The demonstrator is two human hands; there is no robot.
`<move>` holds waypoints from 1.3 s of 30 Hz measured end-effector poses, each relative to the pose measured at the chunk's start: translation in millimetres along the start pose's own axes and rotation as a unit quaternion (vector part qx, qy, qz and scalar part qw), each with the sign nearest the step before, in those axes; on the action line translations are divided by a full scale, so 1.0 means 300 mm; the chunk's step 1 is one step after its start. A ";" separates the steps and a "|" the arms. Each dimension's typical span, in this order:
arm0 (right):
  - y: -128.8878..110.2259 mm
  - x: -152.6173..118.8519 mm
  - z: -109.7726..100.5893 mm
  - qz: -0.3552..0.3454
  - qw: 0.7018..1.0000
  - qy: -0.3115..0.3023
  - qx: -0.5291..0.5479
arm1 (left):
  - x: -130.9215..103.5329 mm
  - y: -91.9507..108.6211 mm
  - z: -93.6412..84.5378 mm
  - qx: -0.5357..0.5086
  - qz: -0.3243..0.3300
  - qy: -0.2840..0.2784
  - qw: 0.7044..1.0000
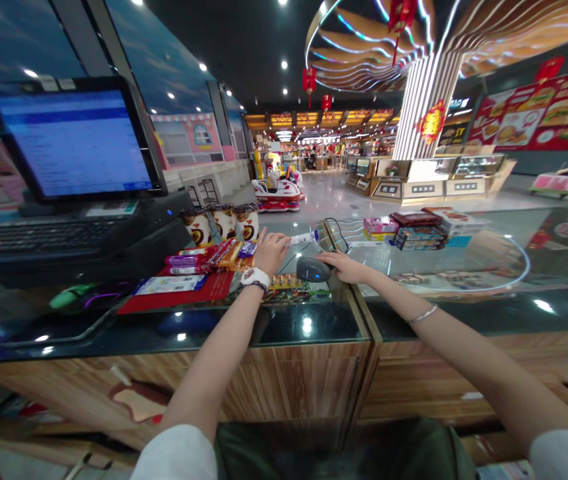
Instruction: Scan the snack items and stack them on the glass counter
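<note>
At the bench, a dark scanner was gripped by the closed right hand, its head toward the half-curled left hand, by which a pale slip, long axis crosswise just beyond, was touched; any pinch couldn't be told.

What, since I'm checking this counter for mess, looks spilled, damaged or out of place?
Nothing looks plainly spilled or damaged. Mildly untidy: the snack packs lie at mixed angles in front of the cups, and the boxes to the right are stacked unevenly. The scanner in the right hand shows nothing odd, though fine detail is blurred.
</note>
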State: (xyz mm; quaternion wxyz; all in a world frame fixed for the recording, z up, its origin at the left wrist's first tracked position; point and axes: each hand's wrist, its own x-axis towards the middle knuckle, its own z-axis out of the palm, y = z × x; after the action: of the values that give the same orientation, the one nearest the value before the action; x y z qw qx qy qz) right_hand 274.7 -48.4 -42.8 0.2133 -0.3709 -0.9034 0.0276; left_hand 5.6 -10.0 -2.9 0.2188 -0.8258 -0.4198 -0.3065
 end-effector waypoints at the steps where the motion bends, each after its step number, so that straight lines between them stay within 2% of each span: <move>1: -0.002 0.000 -0.002 -0.003 1.000 0.016 -0.001 | 0.003 0.005 -0.005 0.002 0.003 0.002 1.000; 4: -0.014 0.001 -0.024 -0.001 0.992 0.124 -0.021 | 0.018 0.028 -0.026 0.005 0.027 0.005 1.000; 6: -0.026 0.000 -0.050 0.014 0.974 0.216 -0.060 | 0.033 0.049 -0.046 0.005 0.056 -0.002 0.998; 8: -0.038 -0.005 -0.079 0.015 0.956 0.273 -0.108 | 0.052 0.077 -0.068 0.006 0.081 -0.012 0.997; 12: -0.039 -0.040 -0.136 -0.006 0.938 0.297 -0.182 | 0.105 0.166 -0.104 0.012 0.109 -0.010 0.994; 15: -0.010 -0.087 -0.170 -0.007 0.926 0.314 -0.209 | 0.156 0.255 -0.110 0.007 0.131 0.004 0.991; 20: 0.054 -0.179 -0.205 0.008 0.922 0.311 -0.233 | 0.225 0.408 -0.075 -0.002 0.198 -0.009 0.980; 23: 0.089 -0.229 -0.216 0.019 0.923 0.300 -0.239 | 0.247 0.490 -0.036 -0.006 0.213 -0.014 0.977; 28: 0.143 -0.282 -0.242 0.076 0.928 0.280 -0.232 | 0.279 0.609 0.035 -0.017 0.163 -0.037 0.986; 33: 0.199 -0.285 -0.289 0.191 0.927 0.233 -0.225 | 0.304 0.693 0.114 -0.067 0.064 -0.023 0.995; 35: 0.223 -0.275 -0.301 0.238 0.921 0.211 -0.225 | 0.300 0.715 0.150 -0.074 0.040 -0.040 0.996; 39: 0.270 -0.243 -0.301 0.298 0.911 0.159 -0.235 | 0.270 0.748 0.215 -0.062 0.076 -0.111 0.989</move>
State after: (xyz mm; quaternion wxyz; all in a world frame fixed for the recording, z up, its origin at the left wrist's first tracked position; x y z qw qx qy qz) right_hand 410.8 -49.2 -4.4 0.2431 -0.6617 -0.6854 -0.1823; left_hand 249.2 -48.6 -16.6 0.1420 -0.8962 -0.3574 -0.2211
